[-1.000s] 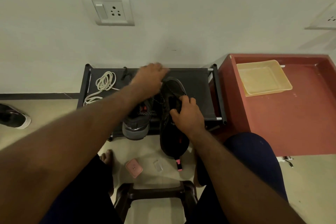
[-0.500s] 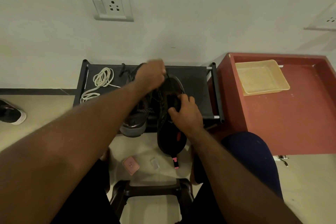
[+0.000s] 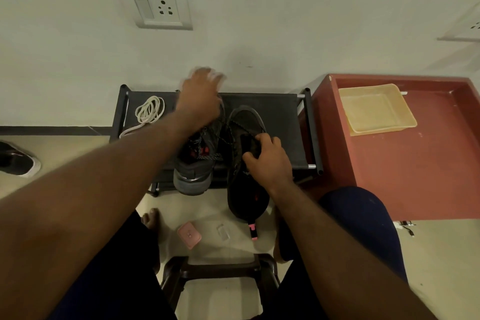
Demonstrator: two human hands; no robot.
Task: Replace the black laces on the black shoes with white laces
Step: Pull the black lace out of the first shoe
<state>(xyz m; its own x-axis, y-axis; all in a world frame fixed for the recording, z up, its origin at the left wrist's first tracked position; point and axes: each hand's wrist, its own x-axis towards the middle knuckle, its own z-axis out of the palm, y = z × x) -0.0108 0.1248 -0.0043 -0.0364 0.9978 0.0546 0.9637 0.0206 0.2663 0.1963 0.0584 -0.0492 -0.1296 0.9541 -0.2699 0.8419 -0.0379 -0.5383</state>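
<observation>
right hand (image 3: pixel 268 161) is gripping the held black shoe (image 3: pixel 246 122) at its throat, fingers (image 3: pixel 262 139) curling over the tongue. the shoe is lying with its long axis running away from the person: toe resting on the black bench (image 3: pixel 280 117), heel hanging out over the floor toward the knees.

left hand (image 3: pixel 200 104) is reaching past the toe, up near the wall. its fingers (image 3: pixel 207 74) are smearing with blur, so cannot tell whether they are pinching anything. black lace (image 3: pixel 235 123) is showing as thin strands crossing the upper eyelets and trailing leftward toward the left hand.

judging from this, unlacing is under way and no white is threaded yet. the coming pull is likely running along the shoe's axis, away from the right hand, which is the nearer one to the eyelets.

second black shoe (image 3: pixel 193 171) is sitting just beside on the left, under the left forearm, with a patterned lace (image 3: pixel 210 156) lying across it. that is probably a snag risk. white laces (image 3: pixel 149 112) are lying coiled at the bench's left end, apart from both hands. red table (image 3: pixel 415 176) with yellow tray (image 3: pixel 376 112) is standing to the right, out of the way.
</observation>
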